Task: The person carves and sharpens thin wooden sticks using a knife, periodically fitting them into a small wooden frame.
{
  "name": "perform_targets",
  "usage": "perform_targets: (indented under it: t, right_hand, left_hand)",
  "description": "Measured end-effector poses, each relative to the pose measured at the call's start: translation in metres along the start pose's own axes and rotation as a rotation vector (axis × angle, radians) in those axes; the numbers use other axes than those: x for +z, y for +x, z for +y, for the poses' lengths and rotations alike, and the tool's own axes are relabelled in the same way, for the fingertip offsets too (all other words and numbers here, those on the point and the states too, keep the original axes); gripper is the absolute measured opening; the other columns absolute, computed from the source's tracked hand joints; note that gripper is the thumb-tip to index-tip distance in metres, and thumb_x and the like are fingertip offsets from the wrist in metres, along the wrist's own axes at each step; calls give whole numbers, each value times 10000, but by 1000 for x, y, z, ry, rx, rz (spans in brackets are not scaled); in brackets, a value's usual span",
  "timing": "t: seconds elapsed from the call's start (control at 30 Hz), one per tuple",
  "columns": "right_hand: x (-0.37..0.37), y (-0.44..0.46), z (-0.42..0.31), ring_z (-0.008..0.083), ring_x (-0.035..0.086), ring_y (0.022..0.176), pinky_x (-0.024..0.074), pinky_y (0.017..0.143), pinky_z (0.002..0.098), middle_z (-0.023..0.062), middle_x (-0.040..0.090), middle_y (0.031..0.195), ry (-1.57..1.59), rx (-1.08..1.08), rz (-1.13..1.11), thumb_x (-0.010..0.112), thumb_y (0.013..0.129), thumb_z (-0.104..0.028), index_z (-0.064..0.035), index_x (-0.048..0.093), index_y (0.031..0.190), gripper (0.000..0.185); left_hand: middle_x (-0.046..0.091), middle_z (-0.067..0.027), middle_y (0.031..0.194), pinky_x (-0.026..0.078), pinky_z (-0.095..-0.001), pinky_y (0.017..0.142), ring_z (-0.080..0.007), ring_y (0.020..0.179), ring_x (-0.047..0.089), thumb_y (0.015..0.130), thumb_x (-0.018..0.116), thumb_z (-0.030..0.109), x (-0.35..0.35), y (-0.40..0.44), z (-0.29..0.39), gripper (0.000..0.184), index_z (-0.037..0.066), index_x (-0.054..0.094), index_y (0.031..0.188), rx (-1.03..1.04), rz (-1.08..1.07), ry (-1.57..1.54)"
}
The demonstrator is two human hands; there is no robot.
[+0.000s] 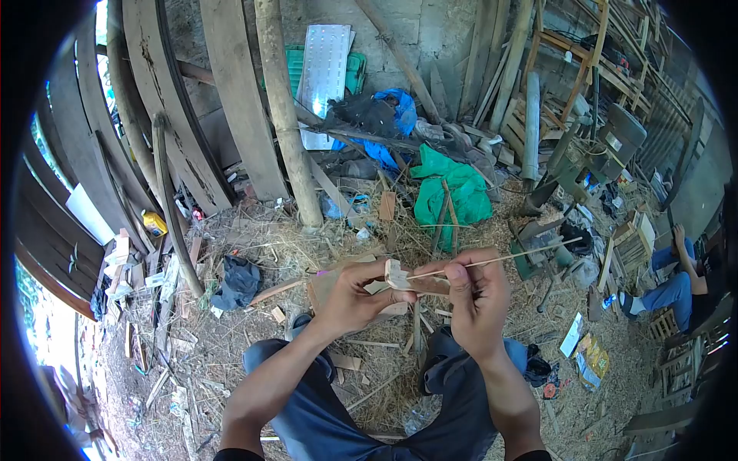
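Note:
In front of my knees, my left hand is closed around a small pale wooden piece, pinched between thumb and fingers. A thin wooden stick is gripped in my right hand, its long end pointing out to the right. The stick's other end reaches the wooden piece; whether it touches or enters it, I cannot tell. Beneath both hands lies a flat wooden board, partly covered by them.
Straw, shavings and wood scraps cover the ground. A green plastic sheet and a blue tarp lie ahead. A wooden post rises left of centre, a dark bag near it. Another person's leg shows at the right.

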State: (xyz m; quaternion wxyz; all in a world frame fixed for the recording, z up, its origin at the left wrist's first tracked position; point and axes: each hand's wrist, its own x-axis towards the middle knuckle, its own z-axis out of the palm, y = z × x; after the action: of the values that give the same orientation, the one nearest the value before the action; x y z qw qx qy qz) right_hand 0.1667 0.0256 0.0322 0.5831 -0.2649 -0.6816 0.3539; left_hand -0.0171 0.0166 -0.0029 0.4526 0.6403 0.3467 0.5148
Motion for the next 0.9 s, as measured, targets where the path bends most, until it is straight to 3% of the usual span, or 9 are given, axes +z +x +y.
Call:
perform_targets:
  t: [0.23, 0.37, 0.57, 0.67, 0.73, 0.77, 0.83, 0.9]
  right_hand:
    - [-3, 3, -4, 147, 644, 610, 462, 537, 239, 121, 684, 812, -265, -73, -23, 553, 902, -15, 6, 473, 955, 98]
    - [-4, 3, -4, 201, 653, 599, 460, 524, 257, 130, 668, 780, -351, -76, -46, 579, 865, 9, -1, 494, 952, 121]
    - [-2, 10, 4, 260, 666, 624, 472, 528, 291, 134, 651, 732, -432, -92, -86, 597, 825, 26, -10, 517, 952, 155]
    - [2, 9, 24, 232, 663, 613, 456, 504, 282, 127, 659, 721, -394, -85, -39, 581, 851, 3, -12, 516, 940, 111]
    - [2, 18, 29, 72, 557, 548, 396, 501, 235, 67, 668, 692, -301, 112, 185, 527, 938, -121, -15, 521, 897, 113]
    - [0, 19, 40, 72, 557, 548, 396, 501, 235, 67, 668, 692, -305, 121, 190, 527, 938, -121, -15, 521, 897, 113]
    - [-9, 25, 76, 73, 552, 575, 398, 528, 243, 59, 675, 702, -306, 222, 176, 511, 950, -165, -5, 519, 905, 166]
    - [-9, 20, 107, 100, 538, 567, 405, 546, 276, 54, 678, 707, -335, 261, 91, 512, 952, -183, -6, 547, 916, 183]
  left_hand:
    - [678, -62, 871, 482, -293, 724, -133, 785, 619, 782, 734, 76, 5, 5, 4, 182, 38, 685, 953, 139, 62, 282]
    - [669, -63, 844, 481, -294, 714, -155, 759, 618, 779, 730, 66, 1, 6, -3, 178, 39, 684, 948, 109, 56, 307]
    - [657, -62, 831, 485, -305, 691, -190, 728, 616, 759, 733, 53, 6, 9, -6, 171, 37, 674, 919, 264, 2, 406]
    - [653, -57, 848, 501, -299, 679, -167, 721, 630, 809, 702, 74, 14, 11, -16, 184, 18, 639, 973, 166, 4, 421]
    - [647, -64, 888, 517, -283, 668, -155, 727, 645, 882, 646, 145, 16, 20, -25, 230, -20, 591, 1033, -164, 89, 48]
    - [647, -64, 888, 517, -283, 668, -155, 727, 645, 882, 646, 145, 14, 24, -32, 230, -20, 591, 1033, -170, 82, 45]
    - [639, -86, 932, 528, -274, 657, -152, 737, 653, 930, 591, 238, -2, 38, -55, 320, -49, 555, 1067, -400, 150, -136]
    - [640, -94, 933, 537, -298, 693, -176, 767, 656, 935, 573, 309, -26, 44, -110, 355, -28, 575, 1047, -440, 165, -108]
